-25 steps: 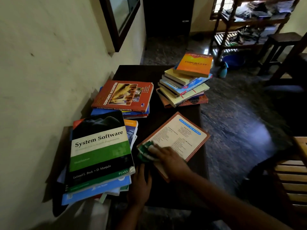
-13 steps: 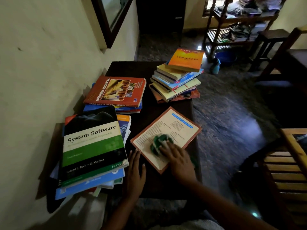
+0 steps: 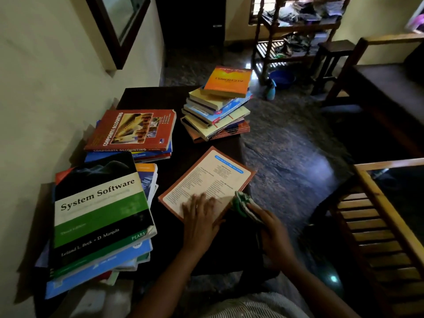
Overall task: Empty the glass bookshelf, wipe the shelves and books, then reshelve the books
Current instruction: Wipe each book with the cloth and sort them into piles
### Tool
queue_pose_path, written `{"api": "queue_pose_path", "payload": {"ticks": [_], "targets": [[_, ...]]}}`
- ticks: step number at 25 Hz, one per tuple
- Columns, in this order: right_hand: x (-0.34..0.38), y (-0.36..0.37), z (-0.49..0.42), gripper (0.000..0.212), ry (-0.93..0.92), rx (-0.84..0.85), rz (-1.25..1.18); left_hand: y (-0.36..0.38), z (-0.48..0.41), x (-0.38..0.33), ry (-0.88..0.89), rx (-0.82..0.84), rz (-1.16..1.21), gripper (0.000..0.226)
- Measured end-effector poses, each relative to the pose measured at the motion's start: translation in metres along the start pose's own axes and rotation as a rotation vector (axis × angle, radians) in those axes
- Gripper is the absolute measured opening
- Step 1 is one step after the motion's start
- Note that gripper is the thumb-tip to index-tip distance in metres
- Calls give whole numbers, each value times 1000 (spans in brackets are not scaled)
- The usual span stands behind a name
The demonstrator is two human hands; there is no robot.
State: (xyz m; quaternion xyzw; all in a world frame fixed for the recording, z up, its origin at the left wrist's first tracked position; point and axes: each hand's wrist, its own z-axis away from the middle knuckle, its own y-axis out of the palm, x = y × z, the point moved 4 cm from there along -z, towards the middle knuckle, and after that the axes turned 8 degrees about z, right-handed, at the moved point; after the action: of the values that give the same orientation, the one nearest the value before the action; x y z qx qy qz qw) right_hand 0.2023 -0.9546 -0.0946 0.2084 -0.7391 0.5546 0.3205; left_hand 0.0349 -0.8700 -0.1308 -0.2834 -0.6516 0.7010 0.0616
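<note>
A thin orange-bordered book (image 3: 211, 177) lies back cover up on the dark table (image 3: 149, 97). My left hand (image 3: 199, 216) rests flat on its near corner, fingers spread. My right hand (image 3: 273, 232) grips a green and white cloth (image 3: 243, 203) just off the book's right edge. Three stacks stand around it: a near-left stack topped by the System Software book (image 3: 98, 207), a middle-left stack topped by the red Corporate Accounting book (image 3: 133, 129), and a far stack topped by an orange book (image 3: 227, 81).
A wall runs along the left with a framed glass panel (image 3: 119, 21). A wooden rack (image 3: 298, 31) with clutter, a blue basin (image 3: 281, 79) and a spray bottle (image 3: 270, 90) stand on the far floor. Wooden chairs (image 3: 378, 226) sit to the right.
My left hand moved from the table onto the book's near corner. My right hand slid the cloth across the cover to the book's right edge.
</note>
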Motion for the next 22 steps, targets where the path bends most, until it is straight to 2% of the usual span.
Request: {"api": "queue_pose_path", "payload": {"ticks": [2,4,8,10,11,14,16,18,20,22], "targets": [[7,0,-1,54,-17,-23,-28,4,-5,-4,-8,95,-137,52],[13,0,-3,54,-41,-24,-52,-4,-11,-10,33,121,-190,41],[32,-9,-19,64,-87,-25,-102,-65,-25,-8,54,-85,-49,36],[53,-18,-36,65,-154,-37,-108,-94,-24,-1,-2,-125,5,40],[68,-22,-45,62,-202,-39,-114,-114,-21,6,-64,-225,139,39],[111,-27,-72,51,-343,0,-152,-165,4,32,-338,-482,731,33],[141,-21,-84,52,-425,68,-169,-184,31,46,-477,-664,1143,24],[166,-9,-90,58,-500,145,-175,-195,57,60,-582,-805,1410,18],[191,9,-91,63,-583,242,-201,-199,85,88,-694,-891,1493,13],[208,31,-90,63,-647,335,-208,-191,111,119,-848,-906,1380,7]]}}
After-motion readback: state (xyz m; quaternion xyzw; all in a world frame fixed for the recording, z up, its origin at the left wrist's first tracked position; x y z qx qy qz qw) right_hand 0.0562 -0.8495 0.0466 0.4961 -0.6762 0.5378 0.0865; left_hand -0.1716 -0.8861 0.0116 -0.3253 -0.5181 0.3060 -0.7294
